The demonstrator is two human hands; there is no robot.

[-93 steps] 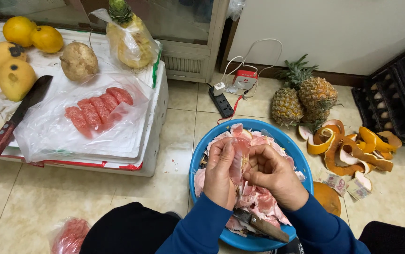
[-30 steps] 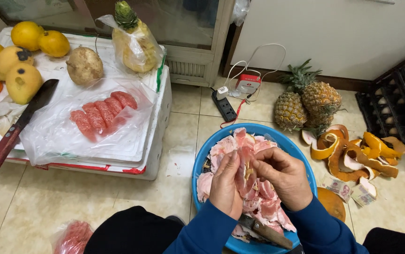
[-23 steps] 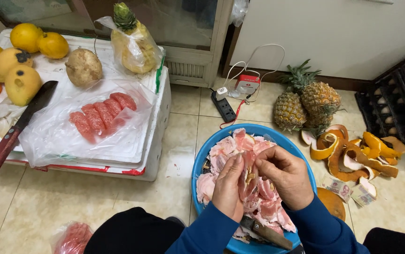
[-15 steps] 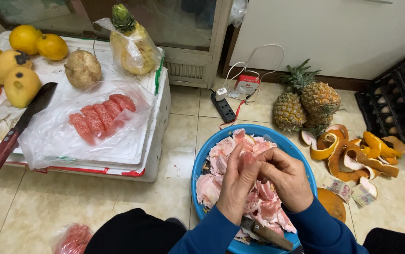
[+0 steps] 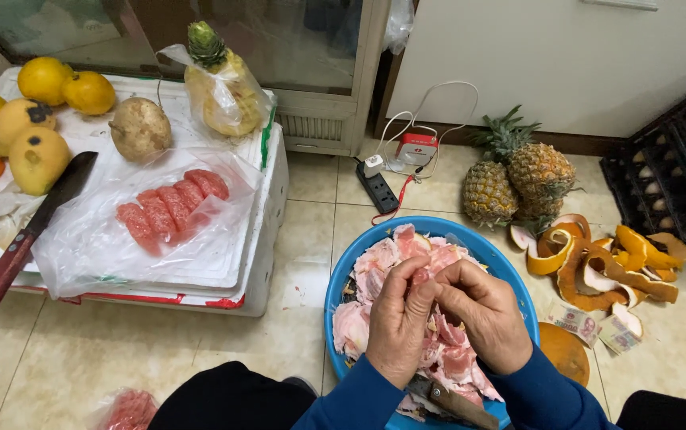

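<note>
**Inspector:** Packaging first; what lies on the white foam box [image 5: 267, 231] at left?

**Assistant:** A clear plastic sheet [image 5: 96, 239] spread over its lid, carrying a row of peeled pink pomelo segments [image 5: 172, 205]; behind them a peeled pineapple in a clear plastic bag [image 5: 220, 84], standing upright; beside it a round brown tuber [image 5: 140, 127]; yellow citrus fruits [image 5: 37, 119] at the far left; a long knife with a red handle [image 5: 21, 239] lying beside the sheet.

**Inspector:** Containers?

**Assistant:** One round blue plastic basin [image 5: 343, 279] on the tiled floor, filled with pale pink pith and membrane scraps [image 5: 375, 263]; a second knife [image 5: 450, 402] rests at its near edge.

**Inspector:** The hands?

**Assistant:** Both over the basin, touching each other; the left hand [image 5: 399, 326] is curled, fingertips pinching a small pink piece of pomelo [image 5: 419, 279]; the right hand [image 5: 482, 318] is curled against it, fingers closed on the same piece.

**Inspector:** Surroundings?

**Assistant:** Two whole pineapples [image 5: 518, 179] by the wall; curled orange peel strips [image 5: 598, 263] right of the basin; folded banknotes [image 5: 594, 326] near them; a black power strip [image 5: 379, 187] with a small red-and-white box [image 5: 415, 147] behind.
</note>
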